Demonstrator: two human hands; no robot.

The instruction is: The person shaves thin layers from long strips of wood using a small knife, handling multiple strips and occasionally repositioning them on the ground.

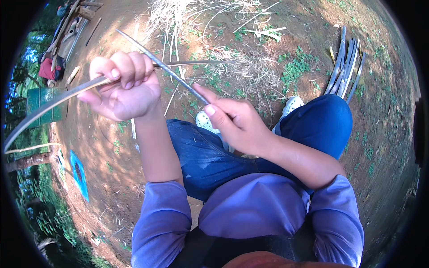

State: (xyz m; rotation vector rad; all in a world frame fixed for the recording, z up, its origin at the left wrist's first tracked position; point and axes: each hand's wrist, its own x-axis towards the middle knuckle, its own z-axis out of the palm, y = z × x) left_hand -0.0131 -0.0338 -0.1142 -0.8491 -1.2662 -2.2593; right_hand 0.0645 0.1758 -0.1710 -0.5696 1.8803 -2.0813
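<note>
My left hand is closed around a long, thin bamboo strip. The strip bows down to the left edge of the view, and its other end runs right past my fist over the ground. In my right hand is a knife with a long, narrow, pointed grey blade; its handle is hidden in my fingers. The blade slants up to the left and crosses the strip just right of my left fist. Whether blade and strip touch, I cannot tell.
Pale shavings lie on the dirt ahead, with more loose strips beyond. A bundle of dark strips lies past my right knee. At the left are a blue frame-like piece, a green panel and a person in red.
</note>
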